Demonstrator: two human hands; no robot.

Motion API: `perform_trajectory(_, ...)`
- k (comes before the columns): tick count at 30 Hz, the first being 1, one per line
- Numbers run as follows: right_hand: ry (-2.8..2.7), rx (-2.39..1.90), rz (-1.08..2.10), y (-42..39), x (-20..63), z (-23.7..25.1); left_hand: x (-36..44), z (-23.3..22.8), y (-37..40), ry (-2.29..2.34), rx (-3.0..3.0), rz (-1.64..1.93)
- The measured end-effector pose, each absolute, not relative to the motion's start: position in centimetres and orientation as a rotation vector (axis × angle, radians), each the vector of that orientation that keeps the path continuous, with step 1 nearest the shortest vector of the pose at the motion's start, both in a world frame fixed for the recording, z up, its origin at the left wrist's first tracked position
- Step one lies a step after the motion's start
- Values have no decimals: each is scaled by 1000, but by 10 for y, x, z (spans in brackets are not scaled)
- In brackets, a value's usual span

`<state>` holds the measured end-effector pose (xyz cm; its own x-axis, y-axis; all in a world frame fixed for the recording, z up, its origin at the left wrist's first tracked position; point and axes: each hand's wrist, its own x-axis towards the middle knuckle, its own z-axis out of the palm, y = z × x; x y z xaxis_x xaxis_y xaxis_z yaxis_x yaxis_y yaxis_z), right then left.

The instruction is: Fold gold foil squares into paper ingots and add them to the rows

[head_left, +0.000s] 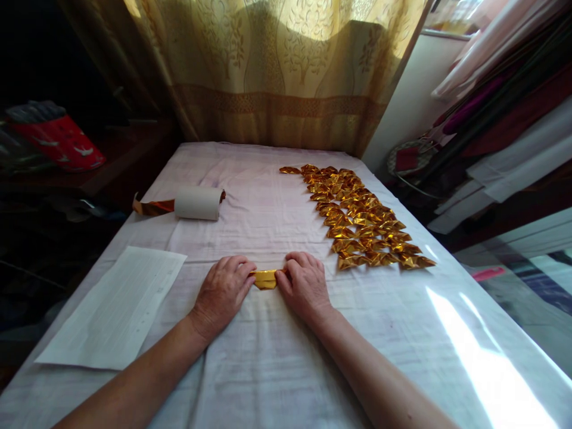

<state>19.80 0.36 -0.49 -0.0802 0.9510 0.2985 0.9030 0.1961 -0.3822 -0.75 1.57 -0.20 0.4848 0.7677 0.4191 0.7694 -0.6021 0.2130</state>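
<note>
Between my hands, on the cloth-covered table, lies a small folded piece of gold foil paper (266,279), a flat band along its top and a narrower part below. My left hand (224,286) pinches its left end between thumb and fingers. At the right end, my right hand (305,282) grips it the same way, fingers curled. Both ends of the foil are hidden under the fingers. To the right of my hands, several folded gold foil ingots (357,217) stand in rows that run toward the far side.
A grey cardboard roll (197,203) with copper-coloured foil poking out lies at the left. Nearer me is a printed white sheet (117,310). A gold curtain (277,77) hangs behind the table (250,369). A red container (62,140) stands far left; clothes (513,131) hang at right.
</note>
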Motion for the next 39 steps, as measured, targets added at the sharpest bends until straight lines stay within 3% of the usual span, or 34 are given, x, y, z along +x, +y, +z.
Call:
perform_trajectory(7, -2138, -1666, 105, -4, 195, -7, -3, 1, -4, -1165, -2736, -553)
perform_trajectory(13, -2486, -1582, 314, -24, 191, -3, -8, 4, -10, -1198, -2733, -398)
perform_trajectory(23, -2368, -1861, 286, -28, 208, -1, -22, 10, -8, -1094, -2851, -328)
perform_trajectory(31, -2575, -1465, 305, -34, 209, 0, -23, 0, -8, -1101, -2903, -385)
perform_trajectory(39, -2394, -1645, 221, -31, 216, 2, -32, 0, -1, -1160, -3039, -335)
